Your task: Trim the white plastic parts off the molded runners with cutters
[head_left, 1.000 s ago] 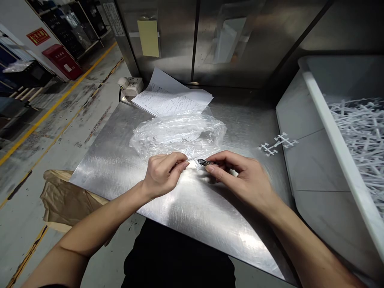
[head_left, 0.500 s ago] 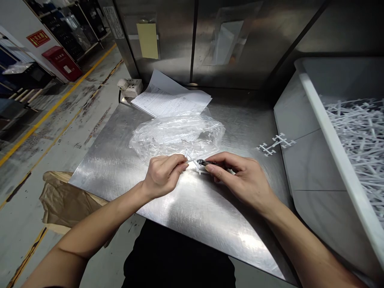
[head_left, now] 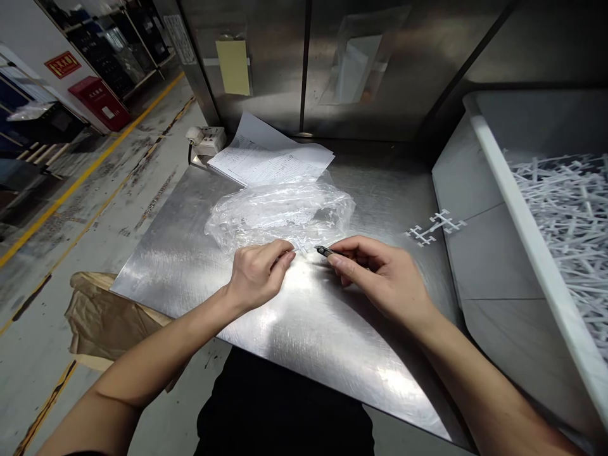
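My left hand (head_left: 261, 273) is closed in a pinch on a small branched white plastic sprue (head_left: 301, 247), whose far end shows past the fingertips against a clear plastic bag. In my right hand (head_left: 387, 272), a small dark metal clipper (head_left: 323, 251) sits between thumb and forefinger. Its tip points at the sprue, with a narrow gap between them. Just beyond both hands lies the clear plastic bag (head_left: 280, 212), crumpled, with small white pieces inside. Another branched white sprue (head_left: 434, 227) rests on the metal table to the right.
A large grey bin (head_left: 494, 259) heaped with white sprues (head_left: 565, 234) stands at the right. Printed papers (head_left: 275, 155) lie behind the bag, beside a power socket (head_left: 209, 140). A metal panel closes off the back. Brown paper (head_left: 109, 320) sits below the table's left edge.
The clipper has drawn slightly away from the sprue, which it was touching before. The sprue's lower end no longer hangs below the clipper tip. My left hand has barely moved.
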The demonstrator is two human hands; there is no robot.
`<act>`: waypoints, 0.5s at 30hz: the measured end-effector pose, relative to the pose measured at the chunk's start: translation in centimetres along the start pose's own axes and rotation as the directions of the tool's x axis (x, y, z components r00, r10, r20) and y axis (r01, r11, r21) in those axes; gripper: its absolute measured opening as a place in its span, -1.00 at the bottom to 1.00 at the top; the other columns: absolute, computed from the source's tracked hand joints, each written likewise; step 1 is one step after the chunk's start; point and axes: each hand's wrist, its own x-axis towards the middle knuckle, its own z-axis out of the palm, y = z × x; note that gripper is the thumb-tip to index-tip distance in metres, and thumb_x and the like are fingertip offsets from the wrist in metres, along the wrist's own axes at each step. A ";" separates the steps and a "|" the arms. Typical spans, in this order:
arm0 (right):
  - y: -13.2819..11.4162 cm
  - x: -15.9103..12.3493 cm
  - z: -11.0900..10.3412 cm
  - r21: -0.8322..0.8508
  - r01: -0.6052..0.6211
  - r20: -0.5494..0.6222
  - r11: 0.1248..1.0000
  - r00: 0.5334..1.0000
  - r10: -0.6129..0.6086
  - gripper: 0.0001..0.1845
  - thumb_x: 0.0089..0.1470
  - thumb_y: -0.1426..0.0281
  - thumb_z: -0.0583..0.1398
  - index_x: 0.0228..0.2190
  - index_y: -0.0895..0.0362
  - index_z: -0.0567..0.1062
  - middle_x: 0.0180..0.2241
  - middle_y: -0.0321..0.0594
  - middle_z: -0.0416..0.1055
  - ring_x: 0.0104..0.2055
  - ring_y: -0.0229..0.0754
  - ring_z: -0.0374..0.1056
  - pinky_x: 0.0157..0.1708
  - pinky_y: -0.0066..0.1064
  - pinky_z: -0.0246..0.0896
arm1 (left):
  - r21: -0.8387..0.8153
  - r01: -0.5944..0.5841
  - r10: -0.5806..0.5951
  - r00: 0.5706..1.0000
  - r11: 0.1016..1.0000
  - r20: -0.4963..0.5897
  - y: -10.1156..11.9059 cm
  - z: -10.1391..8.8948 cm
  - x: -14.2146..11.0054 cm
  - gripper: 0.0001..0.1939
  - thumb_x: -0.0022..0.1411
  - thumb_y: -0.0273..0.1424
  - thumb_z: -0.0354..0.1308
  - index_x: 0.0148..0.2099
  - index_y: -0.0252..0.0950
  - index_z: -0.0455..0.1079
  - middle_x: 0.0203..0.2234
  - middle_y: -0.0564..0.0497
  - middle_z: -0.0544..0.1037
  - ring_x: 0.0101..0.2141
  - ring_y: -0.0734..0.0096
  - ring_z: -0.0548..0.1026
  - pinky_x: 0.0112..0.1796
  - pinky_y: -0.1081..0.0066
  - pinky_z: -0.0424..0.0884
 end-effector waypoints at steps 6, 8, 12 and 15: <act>-0.7 -0.4 -0.4 0.013 0.065 -0.043 0.998 0.997 -0.065 -0.76 0.23 0.13 0.42 -0.21 0.03 0.71 -0.43 -0.23 0.60 -0.44 -0.11 0.49 -0.36 -0.23 0.42 | -0.088 0.083 -0.078 0.995 0.993 0.056 0.3 -0.4 0.2 -0.82 0.58 -0.43 0.11 -0.10 -0.26 0.53 -0.43 0.08 0.68 -0.42 0.45 0.66 -0.36 0.48 0.49; -0.8 -0.5 -0.4 0.003 0.094 -0.027 0.996 0.995 -0.094 -0.79 0.24 0.15 0.42 -0.21 0.01 0.71 -0.41 -0.23 0.62 -0.42 -0.09 0.51 -0.34 -0.21 0.44 | -0.106 0.069 -0.061 0.995 0.992 0.075 0.3 -0.4 0.3 -0.80 0.59 -0.43 0.09 -0.10 -0.27 0.53 -0.43 0.08 0.67 -0.42 0.45 0.66 -0.36 0.48 0.50; -0.8 -0.6 -0.3 -0.029 0.109 -0.012 0.994 0.994 -0.110 -0.78 0.26 0.13 0.40 -0.20 -0.01 0.72 -0.35 -0.18 0.66 -0.37 -0.04 0.54 -0.30 -0.16 0.46 | -0.144 -0.031 0.051 0.989 0.989 0.136 0.3 -0.3 0.2 -0.80 0.61 -0.45 0.05 -0.05 -0.28 0.51 -0.42 0.07 0.67 -0.43 0.45 0.65 -0.35 0.46 0.52; -0.6 -0.5 -0.1 -0.044 0.082 -0.041 0.996 0.996 -0.084 -0.76 0.27 0.12 0.39 -0.18 0.00 0.70 -0.34 -0.17 0.67 -0.35 -0.02 0.55 -0.28 -0.15 0.47 | -0.148 -0.129 0.151 0.977 0.981 0.150 0.3 -0.1 0.0 -0.83 0.60 -0.46 0.06 -0.01 -0.29 0.49 -0.40 0.06 0.68 -0.43 0.44 0.65 -0.36 0.45 0.52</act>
